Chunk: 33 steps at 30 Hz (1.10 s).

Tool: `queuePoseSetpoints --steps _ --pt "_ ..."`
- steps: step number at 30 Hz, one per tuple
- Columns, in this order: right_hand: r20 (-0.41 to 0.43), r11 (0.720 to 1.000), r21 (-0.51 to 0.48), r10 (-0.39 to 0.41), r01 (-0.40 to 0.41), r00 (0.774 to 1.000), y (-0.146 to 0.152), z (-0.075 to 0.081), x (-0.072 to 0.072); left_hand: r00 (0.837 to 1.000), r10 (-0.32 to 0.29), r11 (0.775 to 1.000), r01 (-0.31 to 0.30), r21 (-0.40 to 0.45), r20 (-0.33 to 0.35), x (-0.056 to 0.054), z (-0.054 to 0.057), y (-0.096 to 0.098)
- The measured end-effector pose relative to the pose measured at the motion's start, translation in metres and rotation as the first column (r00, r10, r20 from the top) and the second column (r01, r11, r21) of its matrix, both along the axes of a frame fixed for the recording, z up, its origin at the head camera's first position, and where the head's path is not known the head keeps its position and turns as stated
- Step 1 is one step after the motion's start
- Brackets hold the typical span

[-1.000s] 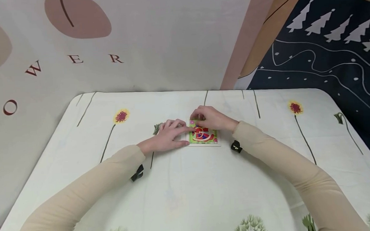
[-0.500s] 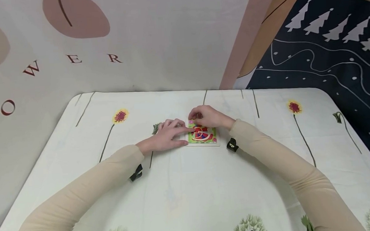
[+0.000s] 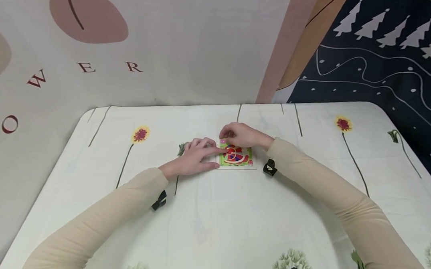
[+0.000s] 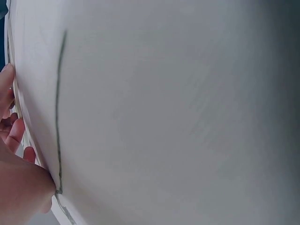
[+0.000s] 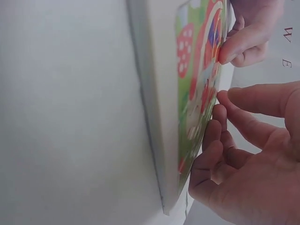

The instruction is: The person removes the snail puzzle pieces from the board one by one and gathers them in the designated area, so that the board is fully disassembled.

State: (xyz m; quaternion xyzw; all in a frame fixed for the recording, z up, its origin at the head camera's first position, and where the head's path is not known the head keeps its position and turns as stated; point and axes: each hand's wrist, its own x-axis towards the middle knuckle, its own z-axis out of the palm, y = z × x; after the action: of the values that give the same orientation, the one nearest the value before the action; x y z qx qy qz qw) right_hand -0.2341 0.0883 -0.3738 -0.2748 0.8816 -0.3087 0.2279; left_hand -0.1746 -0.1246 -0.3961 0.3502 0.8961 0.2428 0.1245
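Observation:
A small square picture board [image 3: 241, 162], red, blue and green with a pale margin, lies flat on the tablecloth. My left hand [image 3: 196, 158] lies at its left side, forefinger stretched onto the picture and thumb at the lower left corner. Over the far part of the board, my right hand [image 3: 245, 135] has its fingers curled. Seen from the right wrist, the thumb and forefinger of this right hand [image 5: 253, 164] come together close to the board's glossy face [image 5: 192, 96]. Whether anything is between those fingertips is hidden. The left wrist view catches only part of the left hand [image 4: 21, 180].
A white tablecloth [image 3: 208, 223] printed with flowers covers the table. A pale wall hanging [image 3: 197, 51] with letters rises behind the far edge, and a dark one [image 3: 371, 67] with white trees stands at the right. Black straps show beneath both wrists.
Over the last second the right wrist has turned and shifted slightly left. The left forefinger has kept its place on the picture, and the board looks still.

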Motion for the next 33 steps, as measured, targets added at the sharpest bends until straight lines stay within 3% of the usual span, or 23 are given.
queuePoseSetpoints --steps 9,20,33 --pt "0.012 0.999 -0.014 0.051 -0.05 0.999 0.001 0.0 -0.001 1.0 0.002 1.0 -0.002 -0.011 -0.006 -0.001 0.0 0.001" --pt "0.044 0.998 -0.059 0.008 -0.005 0.999 0.003 -0.001 0.001 1.0 0.003 1.0 -0.003 -0.007 -0.008 -0.002 -0.003 0.0" --pt "0.09 0.976 -0.205 -0.049 0.067 0.995 0.011 -0.002 0.001 1.0 0.003 1.0 -0.003 -0.019 -0.004 -0.001 -0.001 0.001"
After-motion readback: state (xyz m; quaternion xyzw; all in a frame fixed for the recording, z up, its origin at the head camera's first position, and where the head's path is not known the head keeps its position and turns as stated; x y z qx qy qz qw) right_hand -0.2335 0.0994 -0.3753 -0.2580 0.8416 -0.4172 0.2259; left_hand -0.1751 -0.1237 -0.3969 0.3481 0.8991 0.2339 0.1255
